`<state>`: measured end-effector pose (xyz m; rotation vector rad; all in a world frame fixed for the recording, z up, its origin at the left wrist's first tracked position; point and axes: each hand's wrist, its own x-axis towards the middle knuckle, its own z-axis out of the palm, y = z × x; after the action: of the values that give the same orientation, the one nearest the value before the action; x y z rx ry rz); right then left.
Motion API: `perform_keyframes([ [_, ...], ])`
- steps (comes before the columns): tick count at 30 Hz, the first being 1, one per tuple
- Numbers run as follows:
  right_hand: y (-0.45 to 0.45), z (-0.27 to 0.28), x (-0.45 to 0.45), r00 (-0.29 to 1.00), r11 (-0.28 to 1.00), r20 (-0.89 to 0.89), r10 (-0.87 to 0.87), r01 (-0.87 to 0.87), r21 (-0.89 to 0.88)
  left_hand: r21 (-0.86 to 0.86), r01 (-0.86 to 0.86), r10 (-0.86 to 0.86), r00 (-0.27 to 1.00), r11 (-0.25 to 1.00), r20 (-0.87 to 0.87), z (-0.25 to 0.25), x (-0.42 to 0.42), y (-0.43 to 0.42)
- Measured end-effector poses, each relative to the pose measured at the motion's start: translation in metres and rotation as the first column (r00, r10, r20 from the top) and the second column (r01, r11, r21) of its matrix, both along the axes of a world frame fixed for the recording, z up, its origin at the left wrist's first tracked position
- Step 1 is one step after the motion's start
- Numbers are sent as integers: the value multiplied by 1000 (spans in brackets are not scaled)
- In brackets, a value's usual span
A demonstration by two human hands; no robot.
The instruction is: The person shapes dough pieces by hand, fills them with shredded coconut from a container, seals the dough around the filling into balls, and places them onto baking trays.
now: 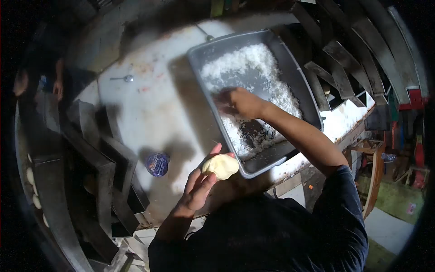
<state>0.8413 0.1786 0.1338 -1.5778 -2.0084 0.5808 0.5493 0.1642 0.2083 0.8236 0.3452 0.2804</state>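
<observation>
A grey rectangular tub (308, 97) holds white shredded flakes (244, 59) spread along its sides, with its dark bottom showing between them. My right hand (240, 103) reaches into the tub over the flakes near its left wall; its fingers are curled and blurred, and what they hold, if anything, is hidden. Beside the tub's near left corner, my left hand (199, 183) holds a pale yellow lump of dough (221, 166) between thumb and fingers. A round purple container (157, 164) stands on the white table (149, 113), left of my left hand.
A spoon (122, 79) lies at the table's far left. Dark metal trays (106, 181) are stacked on the left, with more metal trays (346, 61) at the right. Part of another person (58, 86) shows at the left edge. A wooden stool (374, 177) stands at the right.
</observation>
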Motion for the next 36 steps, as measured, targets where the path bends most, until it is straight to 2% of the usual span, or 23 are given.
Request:
perform_keyframes([
  [2, 6, -4, 5, 999, 984, 20, 44, -39, -174, -6, -22, 22, 996, 1000, -86, -2, -3, 2],
  [4, 3, -2, 6, 997, 976, 61, 51, -37, -214, -18, -38, 37, 995, 999, -89, -4, -8, 5],
  [6, -2, 1, 8, 922, 930, 387, -18, 157, -331, -17, -37, 36, 998, 999, -58, -6, -13, 7],
  [8, -3, 9, 6, 918, 913, 396, -21, 179, -366, -26, -71, 70, 997, 997, -39, -10, -18, 10],
  [10, -7, 13, 4, 996, 998, 87, 20, -26, 62, -7, -74, 73, 996, 997, -42, -12, -20, 14],
  [11, -5, 7, 6, 973, 976, 184, 136, -164, 143, 1, -82, 82, 995, 997, -52, -12, -19, 16],
  [12, -7, 4, 6, 971, 976, 195, 142, -170, 134, 3, -96, 96, 994, 995, -42, -14, -18, 16],
  [13, -10, 3, 6, 968, 995, 232, 101, -105, 4, 19, -100, 101, 994, 995, -37, -13, -17, 16],
  [14, -13, 0, 5, 960, 992, 273, 64, -31, -122, 35, -105, 106, 994, 994, -34, -11, -18, 16],
  [15, -16, -2, 5, 942, 977, 329, -66, 127, -169, 29, -113, 114, 993, 993, -27, -10, -19, 15],
  [16, -18, 0, 9, 941, 978, 335, -55, 118, -172, 43, -118, 119, 993, 992, -19, -8, -21, 13],
  [18, -17, 12, 14, 931, 958, 275, -241, 273, -85, 61, -133, 133, 991, 989, -2, -7, -24, 9],
  [19, -16, 12, 13, 945, 967, 204, -254, 256, 19, 75, -129, 130, 991, 989, -14, -7, -24, 7],
  [20, -18, 5, 18, 945, 967, 210, -252, 252, 28, 92, -123, 126, 992, 988, -25, -5, -25, 6],
  [22, -23, -10, 28, 929, 956, 334, -163, 231, -178, 127, -112, 116, 993, 986, -24, -1, -27, 2],
  [24, -27, -7, 29, 940, 960, 300, -165, 223, -171, 155, -111, 115, 993, 982, -23, 3, -31, 0],
  [26, -28, 4, 23, 900, 951, 308, -308, 282, 126, 124, -137, 139, 990, 983, -10, 4, -35, -4],
  [27, -28, 5, 20, 935, 956, 212, -286, 261, 136, 117, -159, 162, 987, 980, -14, 2, -35, -5],
  [28, -28, 4, 21, 934, 956, 217, -285, 260, 137, 116, -161, 163, 987, 980, -9, 0, -34, -7],
  [30, -31, -5, 23, 946, 963, 219, -238, 260, -76, 68, -177, 181, 982, 982, -60, -3, -35, -12],
  [32, -37, -7, 26, 927, 952, 265, -264, 295, -85, 41, -162, 165, 985, 986, -55, -2, -34, -15],
  [34, -41, -6, 31, 919, 969, 316, -235, 246, 4, -5, -188, 188, 981, 982, -44, 3, -32, -15],
  [36, -41, -8, 36, 927, 974, 310, -213, 227, -9, -16, -174, 173, 984, 985, -36, 5, -28, -12],
])
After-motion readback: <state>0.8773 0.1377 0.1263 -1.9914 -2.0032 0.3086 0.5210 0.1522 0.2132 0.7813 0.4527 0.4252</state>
